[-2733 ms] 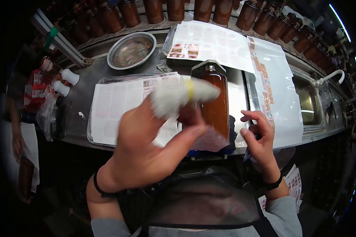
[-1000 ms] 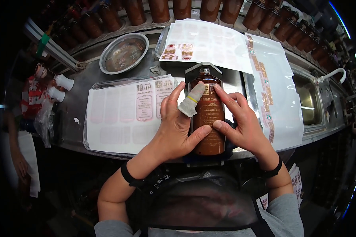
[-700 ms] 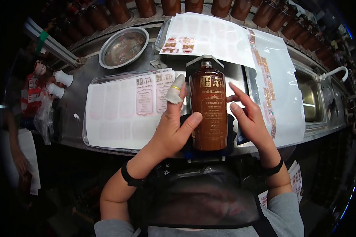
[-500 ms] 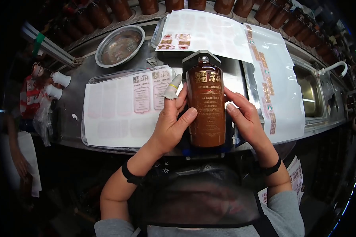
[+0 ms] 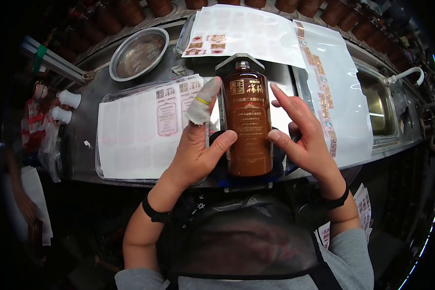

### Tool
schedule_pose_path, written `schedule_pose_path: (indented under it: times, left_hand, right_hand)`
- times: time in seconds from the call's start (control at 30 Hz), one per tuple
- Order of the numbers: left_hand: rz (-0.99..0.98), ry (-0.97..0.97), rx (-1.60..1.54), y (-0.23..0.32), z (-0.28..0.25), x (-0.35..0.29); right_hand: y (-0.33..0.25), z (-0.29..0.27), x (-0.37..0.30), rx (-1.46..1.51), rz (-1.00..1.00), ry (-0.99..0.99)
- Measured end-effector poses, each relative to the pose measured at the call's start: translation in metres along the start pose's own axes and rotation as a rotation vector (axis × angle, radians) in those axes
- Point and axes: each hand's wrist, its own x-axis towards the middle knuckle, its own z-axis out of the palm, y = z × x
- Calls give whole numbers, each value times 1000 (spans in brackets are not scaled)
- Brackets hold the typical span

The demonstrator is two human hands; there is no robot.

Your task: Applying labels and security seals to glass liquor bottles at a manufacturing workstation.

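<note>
In the middle of the bench a brown glazed bottle [image 5: 249, 130] with gold printing lies on a dark support, its neck pointing away from me. My left hand [image 5: 198, 130] is open at its left side. The thumb tip touches the bottle's edge, while the index finger, wrapped in a pale cloth cot with a yellow band, stretches past its shoulder. On the other side, my right hand [image 5: 304, 130] is open too, index finger raised apart from the bottle and thumb tip at its right edge. A grey angular plate [image 5: 227, 62] shows behind the neck.
Printed decal sheets [image 5: 130, 130] lie on a tray at left. Another white sheet [image 5: 246, 34] is at the back, and a long sheet of gold-brown strips [image 5: 343, 92] at right. A metal basin [image 5: 140, 54], a sink [image 5: 379, 116] and rows of brown bottles [image 5: 125, 12] surround them.
Both hands have loosened from the bottle's sides; the right fingers have lifted away and spread. My left index finger has straightened upward. The whole view has shifted slightly.
</note>
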Motion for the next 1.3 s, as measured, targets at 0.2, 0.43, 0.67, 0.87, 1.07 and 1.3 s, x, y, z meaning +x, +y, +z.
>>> schedule_pose_path:
  times: [0.2,0.43,0.67,0.87,1.07,1.3]
  left_hand:
    - [95,-75,104,-8,3,3]
    - [68,-51,67,-9,4,2]
    - [-169,91,-390,1,7,-3]
    - [-241,30,-537,0,11,-5]
    - [-235,36,-508,-6,12,-8]
    - [-228,27,-425,-6,13,-6]
  right_hand:
    - [-3,7,7,-78,-103,-53]
    - [-1,5,4,-96,-79,-74]
    - [12,14,-1,283,250,0]
    - [19,23,-10,278,61,44]
    - [16,20,-8,219,57,24]
    - [11,17,-11,253,94,16]
